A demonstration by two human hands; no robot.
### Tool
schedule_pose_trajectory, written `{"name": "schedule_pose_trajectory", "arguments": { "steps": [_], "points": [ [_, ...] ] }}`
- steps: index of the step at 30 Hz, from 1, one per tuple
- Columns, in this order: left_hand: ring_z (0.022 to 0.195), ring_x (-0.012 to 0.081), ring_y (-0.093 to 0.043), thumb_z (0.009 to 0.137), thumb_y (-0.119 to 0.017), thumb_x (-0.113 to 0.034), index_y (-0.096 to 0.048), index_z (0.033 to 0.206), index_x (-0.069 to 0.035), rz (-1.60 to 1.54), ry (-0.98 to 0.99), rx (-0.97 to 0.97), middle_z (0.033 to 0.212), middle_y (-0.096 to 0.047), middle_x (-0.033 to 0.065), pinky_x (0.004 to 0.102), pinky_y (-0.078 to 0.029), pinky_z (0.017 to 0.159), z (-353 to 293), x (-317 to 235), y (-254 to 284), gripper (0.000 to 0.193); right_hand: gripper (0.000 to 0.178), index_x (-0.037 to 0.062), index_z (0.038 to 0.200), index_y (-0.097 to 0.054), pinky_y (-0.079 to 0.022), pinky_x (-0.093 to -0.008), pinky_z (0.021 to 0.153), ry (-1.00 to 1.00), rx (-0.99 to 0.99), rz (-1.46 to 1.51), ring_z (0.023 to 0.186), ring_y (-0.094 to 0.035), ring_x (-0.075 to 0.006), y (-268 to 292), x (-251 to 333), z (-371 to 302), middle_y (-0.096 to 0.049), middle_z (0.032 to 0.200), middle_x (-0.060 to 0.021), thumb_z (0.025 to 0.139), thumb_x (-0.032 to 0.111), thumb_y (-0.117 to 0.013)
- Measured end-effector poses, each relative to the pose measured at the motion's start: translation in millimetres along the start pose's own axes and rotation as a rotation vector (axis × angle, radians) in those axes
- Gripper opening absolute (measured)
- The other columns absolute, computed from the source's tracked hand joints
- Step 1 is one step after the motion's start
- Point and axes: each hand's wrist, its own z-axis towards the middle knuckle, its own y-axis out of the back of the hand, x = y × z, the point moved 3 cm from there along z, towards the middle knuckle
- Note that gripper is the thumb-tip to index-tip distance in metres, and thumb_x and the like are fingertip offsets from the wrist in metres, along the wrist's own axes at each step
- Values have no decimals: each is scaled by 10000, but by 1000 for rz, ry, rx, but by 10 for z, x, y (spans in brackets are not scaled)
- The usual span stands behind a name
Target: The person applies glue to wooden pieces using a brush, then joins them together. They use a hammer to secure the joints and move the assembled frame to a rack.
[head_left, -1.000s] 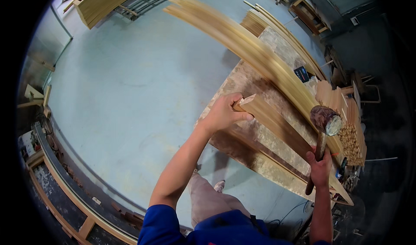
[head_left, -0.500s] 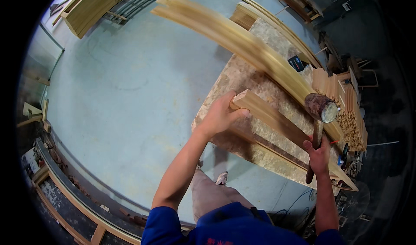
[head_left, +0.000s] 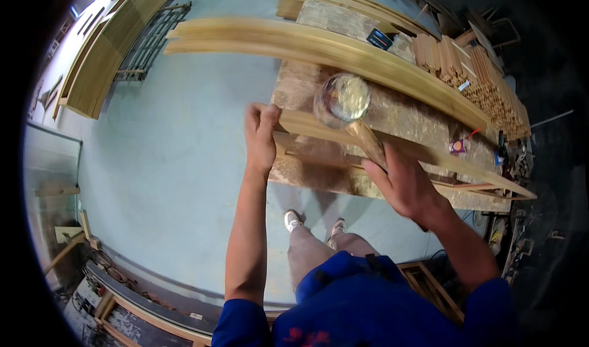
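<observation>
My left hand (head_left: 262, 139) grips the left end of a pale wooden board (head_left: 300, 123), its thumb and fingers around the end. In my right hand (head_left: 405, 184) is a mallet, its wooden handle (head_left: 367, 143) pointing up and left. The round, light-faced mallet head (head_left: 345, 100) is blurred and hangs over the board near my left hand; I cannot tell whether it touches. Behind the mallet a long, wide plank (head_left: 245, 38) lies across the worktable (head_left: 294, 92) and overhangs its left edge. Other wooden strips (head_left: 319, 161) lie at the near side, partly hidden.
Stacked wooden strips (head_left: 485, 80) fill the table's far right side. A dark blue box (head_left: 379, 39) sits behind the long plank. A small white-and-purple container (head_left: 458, 146) stands at the right. A tall stack of boards (head_left: 104, 71) is at the far left, beside a metal rack (head_left: 147, 46).
My right hand has left the board's right end and swung the mallet leftward over the board. The board now lies flatter, and my left hand has shifted left. The view has turned.
</observation>
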Motion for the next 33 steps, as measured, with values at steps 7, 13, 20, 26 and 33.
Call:
{"name": "schedule_pose_trajectory", "arguments": {
  "steps": [7, 13, 20, 26, 33],
  "points": [
    [959, 155, -523, 1015, -659, -385, -494, 1080, -13, -8, 8, -50, 1033, -547, 74, 306, -464, 920, -41, -11, -37, 411, 364, -86, 1134, -593, -551, -521, 704, -121, -46, 325, 787, -704, -466, -28, 154, 81, -691, 888, -295, 1053, 267, -636],
    [986, 163, -525, 1014, -667, -355, -489, 1113, -2, -6, -14, -92, 1046, -551, 81, 321, -455, 954, -72, 26, 188, 407, 439, -103, 1157, -580, -560, -535, 701, -20, -233, 567, 844, -709, -502, 146, 523, 69, -709, 954, -337, 1077, 329, -576],
    [1076, 260, -571, 1136, -383, -382, -674, 1238, -13, 548, -453, -3, 1136, -614, 110, 398, -459, 1002, 84, 334, 84, 481, 387, -48, 1131, -601, -544, -485, 718, -272, 166, 480, 741, -677, -412, 346, -220, -455, -696, 844, -275, 1080, 336, -608],
    [1037, 300, -699, 965, -755, -148, -612, 1330, 40, 959, -558, -282, 1225, -645, 274, 395, -589, 855, -743, -515, -1189, 435, 496, -4, 1288, -585, -552, -436, 777, -414, -154, 723, 823, -706, -360, 404, -1839, -2719, -726, 888, -206, 1051, 426, -652],
    [1053, 411, -719, 1108, -469, -323, -731, 1177, -60, 1318, -635, 714, 1138, -758, 200, 513, -510, 1021, -2624, 664, -6032, 377, 521, 5, 1170, -566, -517, -346, 599, -860, -695, 622, 678, -612, -139, 2092, -4255, -4738, -620, 759, -70, 1100, 521, -547]
  ]
}}
